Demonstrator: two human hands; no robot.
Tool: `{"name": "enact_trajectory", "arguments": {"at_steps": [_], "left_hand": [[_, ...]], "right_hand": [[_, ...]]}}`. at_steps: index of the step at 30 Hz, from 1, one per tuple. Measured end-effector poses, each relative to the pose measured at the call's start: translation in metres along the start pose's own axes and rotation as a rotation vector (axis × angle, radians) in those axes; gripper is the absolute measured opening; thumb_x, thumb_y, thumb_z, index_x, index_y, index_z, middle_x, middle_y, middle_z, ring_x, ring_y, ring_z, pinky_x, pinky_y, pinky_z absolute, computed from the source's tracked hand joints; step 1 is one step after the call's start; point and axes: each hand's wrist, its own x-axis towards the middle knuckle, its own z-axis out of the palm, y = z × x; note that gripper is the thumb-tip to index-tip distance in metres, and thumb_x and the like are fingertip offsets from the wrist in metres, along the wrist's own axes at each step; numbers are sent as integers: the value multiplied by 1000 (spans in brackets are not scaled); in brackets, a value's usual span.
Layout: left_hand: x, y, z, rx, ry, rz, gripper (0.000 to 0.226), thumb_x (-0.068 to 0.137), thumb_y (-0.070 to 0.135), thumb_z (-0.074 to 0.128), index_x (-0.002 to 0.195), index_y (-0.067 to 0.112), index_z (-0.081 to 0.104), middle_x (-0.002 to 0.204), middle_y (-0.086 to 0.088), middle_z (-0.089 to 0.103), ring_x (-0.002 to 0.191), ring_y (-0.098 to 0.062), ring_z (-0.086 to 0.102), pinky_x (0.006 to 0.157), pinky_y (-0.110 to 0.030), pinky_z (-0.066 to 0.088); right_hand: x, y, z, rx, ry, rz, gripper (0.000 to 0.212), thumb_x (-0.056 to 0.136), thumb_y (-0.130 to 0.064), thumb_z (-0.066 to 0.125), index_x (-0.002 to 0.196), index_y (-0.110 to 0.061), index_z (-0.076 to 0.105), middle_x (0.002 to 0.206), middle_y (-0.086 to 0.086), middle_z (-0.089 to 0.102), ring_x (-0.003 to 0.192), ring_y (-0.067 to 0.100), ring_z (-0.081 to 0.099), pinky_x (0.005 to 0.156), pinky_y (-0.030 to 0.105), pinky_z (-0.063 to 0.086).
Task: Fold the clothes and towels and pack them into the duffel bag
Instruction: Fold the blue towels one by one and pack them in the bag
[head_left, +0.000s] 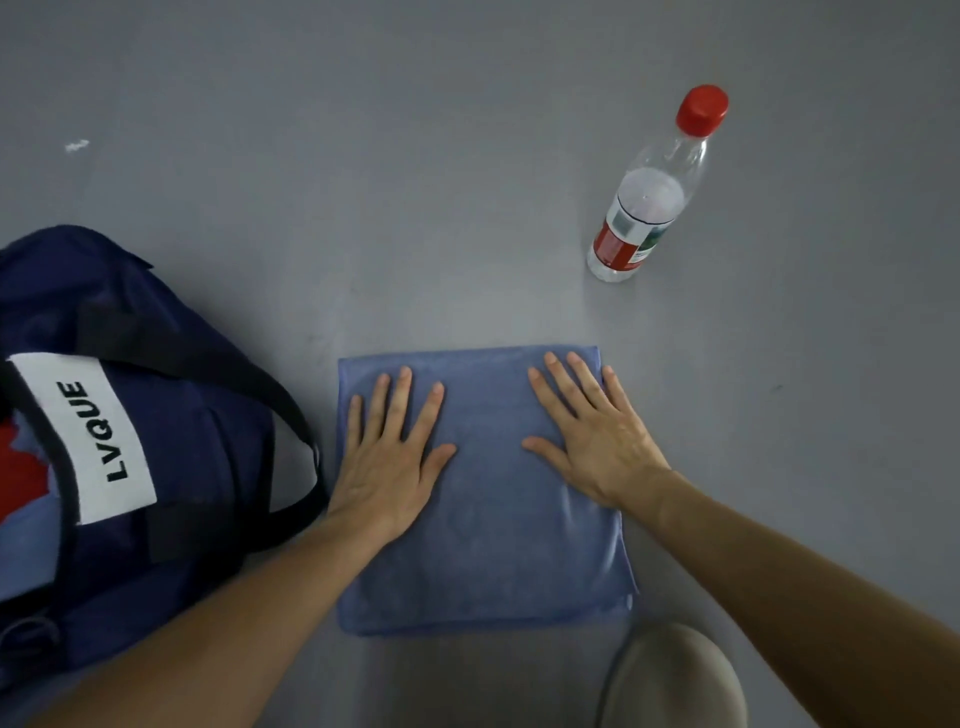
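A blue towel (493, 545) lies folded into a near square on the grey floor in front of me. My left hand (387, 462) rests flat on its left part with fingers spread. My right hand (597, 431) presses flat on its right part, fingers straight and reaching the far edge. A navy duffel bag (208, 415) with a white "LVQUE" label and black straps sits at the left, touching the towel's left side. Red and light blue fabric (23, 483) shows inside its opening.
A clear plastic water bottle (652, 192) with a red cap stands on the floor beyond the towel, to the right. A beige rounded shape (675, 680), maybe my knee, shows at the bottom edge. A small white scrap (77, 145) lies far left.
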Motion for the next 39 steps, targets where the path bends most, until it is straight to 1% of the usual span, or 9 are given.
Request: {"name": "enact_trajectory", "arguments": {"at_steps": [4, 10, 13, 16, 20, 23, 29, 34, 39], "left_hand": [[32, -14, -14, 4, 5, -25, 68, 96, 70, -2, 152, 40, -24, 166, -2, -22, 152, -22, -21, 122, -51, -12], [46, -53, -34, 91, -98, 93, 69, 95, 73, -4, 151, 41, -28, 162, 3, -33, 150, -20, -27, 123, -53, -8], [54, -58, -51, 62, 6, 154, 60, 105, 51, 26, 160, 31, 16, 167, -9, 12, 152, -34, 17, 121, -57, 18], [63, -66, -60, -60, 237, 167, 40, 97, 16, 62, 137, 18, 61, 128, -16, 61, 109, -42, 59, 96, -54, 48], [81, -71, -73, -153, 176, -5, 25, 93, 20, 67, 118, 19, 65, 103, -8, 67, 95, -33, 57, 85, -46, 49], [93, -70, -84, -162, 185, -19, 12, 92, 19, 67, 103, 13, 70, 98, -9, 65, 95, -34, 57, 84, -44, 47], [59, -54, -111, -208, 439, 93, 3, 96, 14, 59, 96, 11, 59, 96, -7, 62, 87, -30, 57, 81, -44, 42], [-35, -50, -95, -132, 307, 241, 9, 89, 25, 51, 92, 18, 56, 94, 2, 61, 87, -22, 55, 90, -39, 38], [-94, -54, -60, 2, 111, 315, 16, 84, 31, 51, 88, 21, 63, 102, 6, 64, 92, -22, 63, 89, -37, 38]], "right_hand": [[13, 15, -7, 12, 4, 1, 76, 95, -69, -2, 159, -28, -7, 167, -2, -9, 153, 23, -11, 123, 55, 2], [23, 33, -16, -17, -42, -11, 69, 96, -66, -9, 155, -32, -21, 165, -3, -18, 152, 23, -16, 121, 58, 1], [33, 33, -27, 81, 8, 39, 62, 102, -55, 6, 160, -30, 7, 167, 0, 6, 153, 25, 5, 122, 52, 12], [42, 43, -39, 254, 198, 137, 41, 105, -31, 42, 143, -24, 52, 145, 6, 50, 132, 33, 44, 106, 45, 38], [56, 51, -53, 368, 212, 221, 31, 95, -10, 54, 124, -17, 63, 110, 9, 62, 107, 33, 52, 91, 39, 44], [61, 57, -61, 330, 227, 225, 28, 95, -7, 52, 119, -12, 66, 111, 11, 63, 110, 34, 50, 93, 39, 42], [25, 55, -81, 451, 493, 208, 20, 97, -11, 50, 104, -14, 68, 107, 3, 62, 100, 28, 50, 81, 34, 41], [-69, 33, -59, 378, 488, -66, 22, 95, -9, 50, 101, -7, 71, 109, 5, 69, 108, 31, 61, 92, 43, 51], [-129, 8, -15, 190, 260, -193, 19, 88, -20, 60, 97, -15, 75, 114, 6, 70, 112, 31, 65, 92, 40, 52]]}}
